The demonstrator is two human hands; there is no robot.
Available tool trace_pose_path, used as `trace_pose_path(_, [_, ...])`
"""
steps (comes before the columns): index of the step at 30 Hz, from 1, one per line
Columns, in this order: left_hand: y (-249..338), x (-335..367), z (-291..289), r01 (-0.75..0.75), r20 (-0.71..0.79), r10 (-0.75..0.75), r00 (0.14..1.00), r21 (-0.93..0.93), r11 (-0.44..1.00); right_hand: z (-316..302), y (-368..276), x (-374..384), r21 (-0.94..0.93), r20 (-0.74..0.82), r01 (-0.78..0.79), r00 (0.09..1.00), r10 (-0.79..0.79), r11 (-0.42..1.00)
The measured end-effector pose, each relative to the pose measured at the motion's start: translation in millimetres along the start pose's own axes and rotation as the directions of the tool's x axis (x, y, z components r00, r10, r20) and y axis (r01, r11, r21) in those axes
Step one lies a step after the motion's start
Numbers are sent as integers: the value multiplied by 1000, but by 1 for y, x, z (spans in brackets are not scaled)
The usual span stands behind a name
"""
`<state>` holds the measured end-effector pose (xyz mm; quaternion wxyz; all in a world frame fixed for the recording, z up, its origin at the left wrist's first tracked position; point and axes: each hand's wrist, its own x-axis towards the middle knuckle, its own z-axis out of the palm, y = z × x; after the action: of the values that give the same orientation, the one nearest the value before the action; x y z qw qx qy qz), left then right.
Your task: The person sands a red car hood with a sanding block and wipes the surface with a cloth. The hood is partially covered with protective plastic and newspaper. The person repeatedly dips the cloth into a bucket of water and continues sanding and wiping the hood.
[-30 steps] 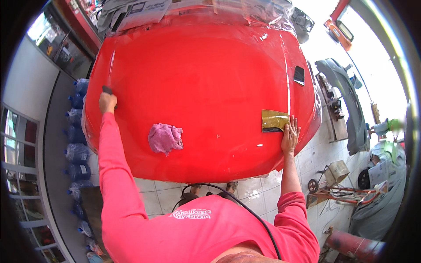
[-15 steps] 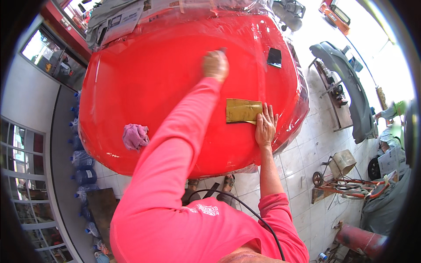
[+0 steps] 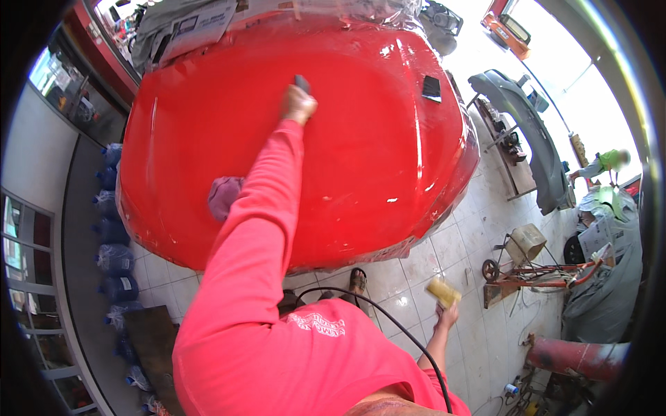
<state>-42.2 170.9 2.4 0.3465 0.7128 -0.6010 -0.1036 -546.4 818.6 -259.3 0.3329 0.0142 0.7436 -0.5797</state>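
Under my left hand [image 3: 300, 105], the red car hood [image 3: 347, 173] spreads out, glossy and slightly streaked. That hand is closed on a small dark block [image 3: 302, 84], which looks like a sanding block, against the hood's upper middle. My right hand [image 3: 449, 313] is off the hood, low beside my body at the right, with its fingers closed on a yellow-brown sheet [image 3: 440, 290] that looks like sandpaper. A purple cloth [image 3: 225, 197] lies on the hood, partly behind my left forearm. Toward the right edge of the hood rests a black square piece [image 3: 431, 89].
Plastic sheeting [image 3: 340, 8] wraps the car beyond the hood. Several blue water jugs [image 3: 114, 260] line the left wall. To the right stand a grey bumper [image 3: 520, 132] on a rack, a wheeled orange frame [image 3: 541, 274] and a red cylinder [image 3: 576, 357]. Another person [image 3: 610, 163] bends at far right.
My left hand has slid leftward over the hood with the dark block. My right hand has picked the yellow-brown sheet off the hood and drawn it back toward my body.
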Motion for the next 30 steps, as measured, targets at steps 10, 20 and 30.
trace_pose_path(10, [-320,-33,-242,349,-12,-353,936,-108,931,-157,209,-300,-62,-364,-541,795,486,839])
trace_pose_path(20, [-384,-44,-264,325,-22,-356,934,-356,876,-108,113,-347,-152,-276,-198,949,151,968])
trace_pose_path(30, [-386,-63,-266,336,43,-356,933,-451,827,-144,141,-411,-122,-363,-242,914,184,962])
